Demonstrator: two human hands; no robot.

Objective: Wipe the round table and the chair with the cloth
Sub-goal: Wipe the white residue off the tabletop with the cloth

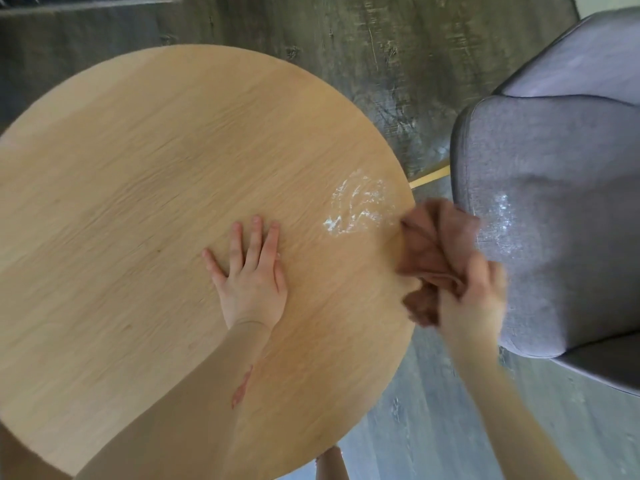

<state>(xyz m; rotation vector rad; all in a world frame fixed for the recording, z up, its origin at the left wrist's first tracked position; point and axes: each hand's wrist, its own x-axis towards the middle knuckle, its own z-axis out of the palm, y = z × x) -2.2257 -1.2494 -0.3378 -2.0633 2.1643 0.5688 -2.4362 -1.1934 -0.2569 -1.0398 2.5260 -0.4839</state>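
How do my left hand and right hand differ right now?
The left hand lies flat with straight fingers on the round table; the right hand grips the brown cloth. The left hand is sharp and over the tabletop; the right hand is blurred, at the table's edge beside the grey chair. Both are bare.

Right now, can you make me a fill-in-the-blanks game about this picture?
1. The left hand lies flat on the ____ table.
2. The right hand grips a brown ____.
3. A white wet smear shines on the table near its ____ edge.
4. The grey ____ stands beside the table.

Missing words: round; cloth; right; chair.
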